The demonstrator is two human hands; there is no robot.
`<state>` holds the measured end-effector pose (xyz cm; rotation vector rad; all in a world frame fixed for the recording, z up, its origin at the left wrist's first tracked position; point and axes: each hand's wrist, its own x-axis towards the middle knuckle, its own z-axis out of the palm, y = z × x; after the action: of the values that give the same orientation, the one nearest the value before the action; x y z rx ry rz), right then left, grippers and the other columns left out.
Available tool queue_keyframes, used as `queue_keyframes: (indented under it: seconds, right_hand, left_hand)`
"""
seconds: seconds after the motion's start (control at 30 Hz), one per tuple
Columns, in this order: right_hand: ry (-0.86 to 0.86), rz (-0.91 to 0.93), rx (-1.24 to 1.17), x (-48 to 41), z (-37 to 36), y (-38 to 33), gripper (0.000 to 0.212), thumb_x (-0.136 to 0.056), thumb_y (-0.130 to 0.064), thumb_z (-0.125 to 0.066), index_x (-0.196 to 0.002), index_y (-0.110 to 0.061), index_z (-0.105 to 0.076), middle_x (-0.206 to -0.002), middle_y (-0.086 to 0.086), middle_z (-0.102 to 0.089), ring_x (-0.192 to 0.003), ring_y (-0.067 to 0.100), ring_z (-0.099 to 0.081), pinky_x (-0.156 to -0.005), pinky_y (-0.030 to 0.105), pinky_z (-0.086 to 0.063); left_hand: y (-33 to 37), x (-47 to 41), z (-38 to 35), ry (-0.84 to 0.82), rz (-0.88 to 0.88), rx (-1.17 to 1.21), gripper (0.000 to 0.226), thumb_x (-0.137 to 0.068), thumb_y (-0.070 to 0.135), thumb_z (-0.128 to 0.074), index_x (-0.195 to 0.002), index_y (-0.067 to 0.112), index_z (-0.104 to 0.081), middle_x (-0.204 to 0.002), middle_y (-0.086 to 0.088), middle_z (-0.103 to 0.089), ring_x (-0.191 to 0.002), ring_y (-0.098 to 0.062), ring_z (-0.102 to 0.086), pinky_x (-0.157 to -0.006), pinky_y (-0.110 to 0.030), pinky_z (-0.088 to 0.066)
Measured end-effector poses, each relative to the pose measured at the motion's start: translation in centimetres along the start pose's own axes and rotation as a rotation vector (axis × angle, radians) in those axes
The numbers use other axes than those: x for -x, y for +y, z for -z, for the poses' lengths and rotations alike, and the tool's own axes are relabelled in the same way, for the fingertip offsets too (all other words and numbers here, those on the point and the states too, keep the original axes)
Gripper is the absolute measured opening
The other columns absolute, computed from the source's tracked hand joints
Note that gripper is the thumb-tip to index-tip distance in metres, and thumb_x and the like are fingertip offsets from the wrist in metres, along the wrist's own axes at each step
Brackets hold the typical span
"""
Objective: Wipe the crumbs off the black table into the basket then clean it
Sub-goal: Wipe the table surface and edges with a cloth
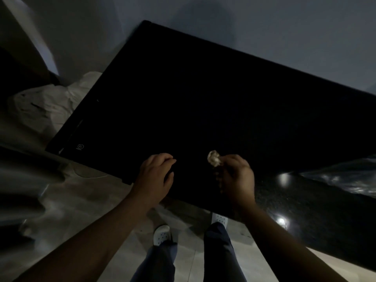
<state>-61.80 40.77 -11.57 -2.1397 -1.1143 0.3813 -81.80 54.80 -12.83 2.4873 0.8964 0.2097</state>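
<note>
The left grip [156,176] rests loose and empty on the near edge of the black desk [203,88], while the right grip [238,176] clamps a crumpled tissue [213,158] just over the top, seemingly mid-wipe, and next it should sweep the crumbs, unseen in this dark, toward a basket not clearly in view.

Your black counter [203,98] is a wide, dark slab set askew to the wall [264,27], with a small pale logo [80,147] near its left corner. Your left hand [156,176] rests on its near edge. Your right hand [236,176] pinches a pale crumpled wad [214,158] just over it. A white crumpled bundle [46,110] lies on the floor [193,265] beside its left edge.
</note>
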Motion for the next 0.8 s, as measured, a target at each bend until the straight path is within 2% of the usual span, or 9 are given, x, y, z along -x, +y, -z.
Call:
queue_keyframes:
  seconds: [0.13,0.17,0.23,0.3,0.37,0.47,0.57,0.67,0.8]
  right_hand:
    - [0.059,-0.057,0.058,2.8,-1.8,0.0,0.026,-0.086,-0.009,-0.064,-0.109,-0.019,-0.070,-0.107,-0.003,-0.063,-0.093,0.013,-0.051,-0.075,0.031,-0.048]
    - [0.051,-0.032,0.065,4.1,-2.6,-0.4,0.026,-0.083,-0.009,-0.068,-0.107,-0.019,-0.070,-0.105,-0.003,-0.063,-0.092,0.011,-0.051,-0.075,0.029,-0.049]
    - [0.012,0.028,0.095,6.8,-3.8,-1.5,0.030,-0.077,-0.009,-0.075,-0.106,-0.018,-0.071,-0.104,-0.002,-0.064,-0.093,0.004,-0.047,-0.080,0.010,-0.040]
    - [-0.029,0.043,0.067,8.4,-4.1,-2.6,0.029,-0.077,-0.016,-0.073,-0.107,-0.017,-0.071,-0.105,-0.002,-0.065,-0.095,-0.003,-0.042,-0.083,0.003,-0.033]
    - [-0.095,0.039,-0.001,8.7,-3.7,-3.3,0.026,-0.083,-0.020,-0.066,-0.108,-0.018,-0.070,-0.106,-0.005,-0.063,-0.097,0.001,-0.048,-0.083,0.011,-0.039]
    - [-0.194,0.057,-0.058,8.0,-2.6,-4.2,0.023,-0.085,-0.012,-0.069,-0.107,-0.019,-0.070,-0.106,-0.007,-0.062,-0.094,0.010,-0.059,-0.076,0.030,-0.054]
    - [-0.090,-0.111,-0.218,5.8,-0.5,-5.7,0.017,-0.088,-0.019,-0.067,-0.097,-0.034,-0.070,-0.098,-0.015,-0.062,-0.084,0.009,-0.064,-0.070,0.040,-0.058]
    - [0.051,-0.171,-0.230,2.4,2.4,-7.2,0.015,-0.088,-0.021,-0.068,-0.094,-0.034,-0.071,-0.093,-0.016,-0.063,-0.084,0.001,-0.064,-0.074,0.031,-0.057]
    - [0.125,-0.143,-0.183,-2.4,5.7,-7.5,0.015,-0.089,-0.015,-0.066,-0.100,-0.024,-0.071,-0.090,-0.020,-0.060,-0.082,-0.012,-0.059,-0.068,0.007,-0.047]
  left_hand:
    - [0.1,0.0,0.2,0.000,-0.006,0.053,0.048,-0.089,0.036,-0.038,-0.120,0.008,-0.061,-0.121,-0.007,-0.056,-0.113,-0.026,-0.049,-0.094,-0.040,-0.045]
    - [0.2,0.1,0.4,-0.004,-0.005,0.064,0.049,-0.089,0.037,-0.037,-0.121,0.008,-0.061,-0.122,-0.008,-0.056,-0.113,-0.026,-0.049,-0.094,-0.040,-0.044]
    - [0.1,0.2,0.5,-0.009,-0.008,0.097,0.050,-0.090,0.037,-0.036,-0.120,0.007,-0.061,-0.123,-0.008,-0.056,-0.115,-0.024,-0.047,-0.095,-0.038,-0.043]
    - [-0.1,0.4,0.7,-0.017,0.012,0.160,0.050,-0.091,0.037,-0.036,-0.121,0.007,-0.061,-0.126,-0.008,-0.055,-0.118,-0.022,-0.045,-0.098,-0.034,-0.040]
    - [-0.2,0.7,1.2,-0.043,0.046,0.234,0.045,-0.092,0.032,-0.038,-0.123,0.007,-0.060,-0.129,-0.007,-0.054,-0.121,-0.021,-0.045,-0.100,-0.028,-0.035]
    - [-0.4,1.4,2.6,-0.067,0.064,0.294,0.042,-0.090,0.025,-0.039,-0.122,0.007,-0.060,-0.125,-0.009,-0.056,-0.116,-0.023,-0.051,-0.095,-0.026,-0.037]
    - [-0.7,2.0,4.2,-0.059,0.087,0.319,0.041,-0.091,0.026,-0.039,-0.117,0.006,-0.062,-0.118,-0.011,-0.058,-0.110,-0.026,-0.055,-0.091,-0.030,-0.041]
    - [-1.2,1.6,5.7,-0.045,0.104,0.342,0.048,-0.090,0.037,-0.036,-0.116,0.006,-0.063,-0.116,-0.010,-0.059,-0.108,-0.027,-0.056,-0.090,-0.037,-0.046]
    - [-0.9,-0.8,7.3,-0.049,0.104,0.321,0.041,-0.089,0.030,-0.042,-0.119,0.010,-0.061,-0.118,-0.006,-0.057,-0.110,-0.023,-0.054,-0.091,-0.034,-0.045]
